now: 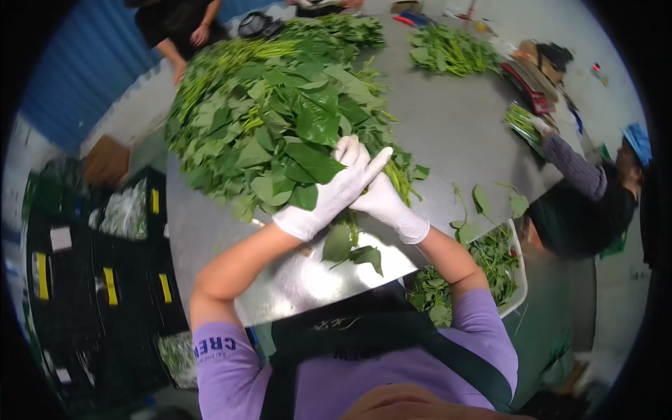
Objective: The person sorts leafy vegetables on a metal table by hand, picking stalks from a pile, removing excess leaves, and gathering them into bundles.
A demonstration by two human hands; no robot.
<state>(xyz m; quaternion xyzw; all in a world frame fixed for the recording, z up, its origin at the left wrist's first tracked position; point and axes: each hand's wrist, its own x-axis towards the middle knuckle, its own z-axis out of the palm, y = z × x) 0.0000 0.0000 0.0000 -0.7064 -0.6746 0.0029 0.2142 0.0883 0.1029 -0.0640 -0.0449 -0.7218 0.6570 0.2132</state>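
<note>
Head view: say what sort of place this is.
Probably a vegetable sorting or packing room: leafy greens heaped on a metal table, and dark crates stacked beside it.

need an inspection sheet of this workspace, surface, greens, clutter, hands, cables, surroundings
surface: metal table, bare part shiny near the wearer
job's things: large heap of leafy greens; smaller bunch at the far side; more greens in the white bin below the table edge
clutter: loose sprigs near the right edge; mixed items at far right, too blurred to name
hands: left hand and right hand, white-gloved, close together at the greens; grip partly hidden
cables: nothing seen
surroundings: dark crates at left; co-worker at right; another person beyond the heap
</note>
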